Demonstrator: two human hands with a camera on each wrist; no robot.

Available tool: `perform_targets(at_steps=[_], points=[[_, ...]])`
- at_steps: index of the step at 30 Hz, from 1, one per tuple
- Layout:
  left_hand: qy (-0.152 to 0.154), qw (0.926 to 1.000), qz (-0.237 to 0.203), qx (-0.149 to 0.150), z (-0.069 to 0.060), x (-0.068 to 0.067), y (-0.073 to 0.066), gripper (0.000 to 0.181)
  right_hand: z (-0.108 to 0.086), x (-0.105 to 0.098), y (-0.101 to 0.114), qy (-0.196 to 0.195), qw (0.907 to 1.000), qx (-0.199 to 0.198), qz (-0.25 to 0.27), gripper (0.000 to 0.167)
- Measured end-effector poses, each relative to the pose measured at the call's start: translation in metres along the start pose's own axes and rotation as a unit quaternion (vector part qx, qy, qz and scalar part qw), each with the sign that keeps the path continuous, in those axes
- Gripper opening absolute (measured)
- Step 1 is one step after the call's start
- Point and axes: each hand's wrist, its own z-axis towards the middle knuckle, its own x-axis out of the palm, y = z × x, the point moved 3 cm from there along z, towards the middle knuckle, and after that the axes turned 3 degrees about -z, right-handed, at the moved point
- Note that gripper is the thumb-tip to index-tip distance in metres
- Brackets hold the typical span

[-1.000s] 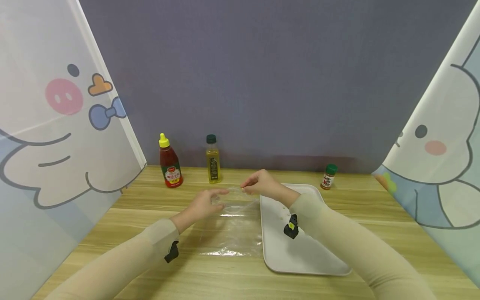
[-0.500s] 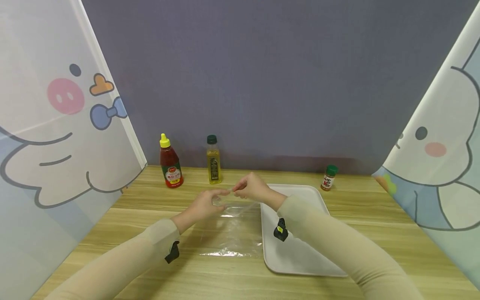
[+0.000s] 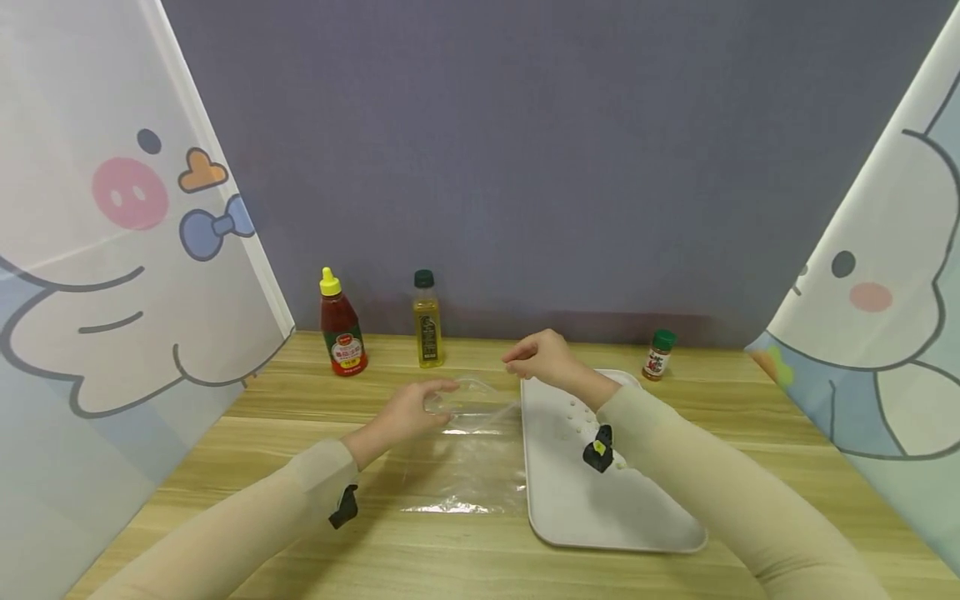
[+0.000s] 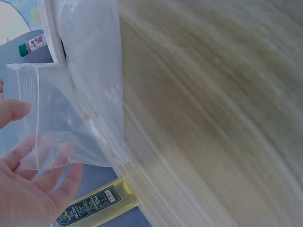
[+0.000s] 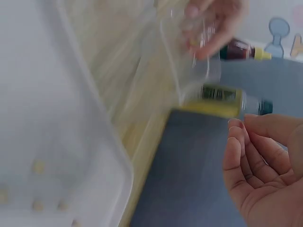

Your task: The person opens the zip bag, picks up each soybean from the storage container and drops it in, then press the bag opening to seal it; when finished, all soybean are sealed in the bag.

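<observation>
A clear zip bag (image 3: 471, 467) lies flat on the table, its mouth raised and spread. My left hand (image 3: 411, 414) holds the mouth; in the left wrist view some fingers (image 4: 40, 161) show through the film and the thumb is across from them. My right hand (image 3: 546, 358) is raised above the tray's far left corner, apart from the bag. In the right wrist view its thumb and index tips meet, other fingers are curled, and nothing shows between them. Several small pale round pieces (image 3: 577, 418) lie on the white tray (image 3: 592, 508), partly hidden by the right forearm.
A ketchup bottle (image 3: 343, 333) and an oil bottle (image 3: 427, 329) stand at the back left. A green-capped spice jar (image 3: 657, 356) is behind the tray's right side. A grey panel (image 3: 487, 167) rises along the table's back edge.
My right hand first moved left to the bag's mouth beside the left hand, then withdrew right and upward, uncovering more pale pieces. The left hand stayed at the bag.
</observation>
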Motion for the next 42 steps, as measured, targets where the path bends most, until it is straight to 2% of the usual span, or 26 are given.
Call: perform_targets(at_steps=[10, 18, 24, 30, 38, 42], points=[[-0.001, 0.9999, -0.012, -0.002, -0.004, 0.000, 0.003, 0.050, -0.017, -0.049, -0.052, -0.042, 0.9971, 0.011, -0.063, 0.018], [-0.007, 0.9999, -0.004, 0.014, -0.006, 0.001, -0.001, 0.047, -0.031, -0.071, -0.093, -0.023, 0.9964, 0.049, -0.065, 0.020], [-0.005, 0.9995, 0.001, 0.030, -0.005, 0.002, 0.000, 0.047, -0.034, -0.073, -0.119, -0.014, 0.9947, 0.052, -0.087, 0.021], [0.002, 0.9993, -0.003, 0.036, -0.005, 0.003, 0.001, 0.048, -0.037, -0.066, -0.142, -0.006, 0.9929, 0.057, -0.105, 0.016], [0.003, 0.9998, -0.008, 0.016, -0.005, 0.004, 0.002, 0.049, -0.038, -0.055, -0.151, -0.005, 0.9949, 0.054, -0.085, 0.017], [0.002, 0.9998, -0.008, 0.017, -0.005, 0.004, 0.002, 0.047, -0.036, -0.052, -0.153, -0.004, 0.9943, 0.056, -0.090, 0.017]])
